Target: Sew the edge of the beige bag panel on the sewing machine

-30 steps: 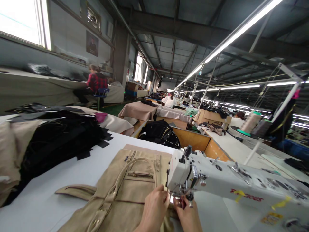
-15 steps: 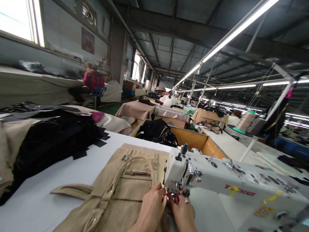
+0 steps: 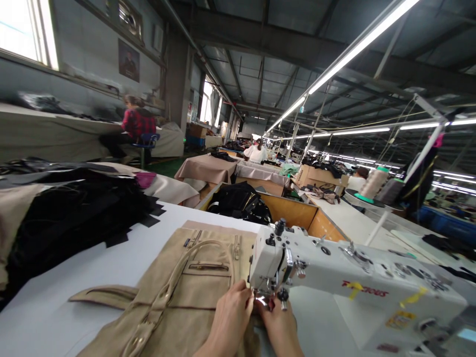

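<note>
Where both hands meet under the sewing machine (image 3: 297,267) head, left hand (image 3: 232,317) and right hand (image 3: 278,327) seemingly pinch something hidden; tan bag (image 3: 186,292) lies flat at the table's near edge.

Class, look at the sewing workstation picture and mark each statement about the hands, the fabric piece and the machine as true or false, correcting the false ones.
1. Both hands, the left hand and the right hand, are at the needle area of the white sewing machine. True.
2. The piece under the hands is bright red cloth. False: it is a tan fabric bag panel with straps and a zip pocket.
3. A pile of black fabric pieces lies on the white table to the left. True.
4. The wooden bin behind the machine holds nothing. False: a black bag lies in it.
5. A seated person in a red checked top is far left. True.
</note>
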A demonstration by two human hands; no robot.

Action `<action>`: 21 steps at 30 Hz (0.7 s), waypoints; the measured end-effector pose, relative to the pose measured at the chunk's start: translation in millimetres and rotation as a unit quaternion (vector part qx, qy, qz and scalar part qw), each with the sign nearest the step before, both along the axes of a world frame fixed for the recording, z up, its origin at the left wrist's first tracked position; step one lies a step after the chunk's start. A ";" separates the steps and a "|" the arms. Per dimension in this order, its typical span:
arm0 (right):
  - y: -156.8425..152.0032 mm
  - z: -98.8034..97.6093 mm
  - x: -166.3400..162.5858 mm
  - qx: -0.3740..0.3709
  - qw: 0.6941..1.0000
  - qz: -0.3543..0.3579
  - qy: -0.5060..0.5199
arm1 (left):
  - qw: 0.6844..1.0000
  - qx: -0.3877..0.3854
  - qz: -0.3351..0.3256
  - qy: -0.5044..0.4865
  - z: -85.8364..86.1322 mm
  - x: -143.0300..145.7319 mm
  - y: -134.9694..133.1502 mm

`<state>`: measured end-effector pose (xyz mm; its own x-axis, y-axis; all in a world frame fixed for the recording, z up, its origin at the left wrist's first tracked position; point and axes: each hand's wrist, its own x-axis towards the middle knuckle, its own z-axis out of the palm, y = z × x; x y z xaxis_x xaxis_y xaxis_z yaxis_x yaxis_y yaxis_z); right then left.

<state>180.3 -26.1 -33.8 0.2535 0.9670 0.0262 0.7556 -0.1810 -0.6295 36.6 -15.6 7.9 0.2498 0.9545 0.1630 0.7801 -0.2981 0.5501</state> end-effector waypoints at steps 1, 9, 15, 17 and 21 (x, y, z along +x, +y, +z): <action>1.9 -5.2 2.9 0.005 1.000 0.005 0.006 | 1.000 0.002 -0.003 0.000 0.5 0.2 -0.3; -9.0 -7.8 23.0 0.139 0.980 0.117 0.078 | 0.985 0.070 -0.129 -0.092 4.2 -28.6 -6.4; -14.9 7.0 11.7 0.159 0.958 0.151 0.183 | 0.978 0.108 -0.172 -0.034 17.3 -54.2 6.1; -16.1 7.7 11.7 0.153 0.944 0.181 0.231 | 0.980 0.110 -0.165 -0.013 17.2 -54.7 12.1; -22.4 8.9 22.8 0.109 0.907 0.242 0.326 | 0.973 0.137 -0.187 0.014 13.8 -54.3 29.4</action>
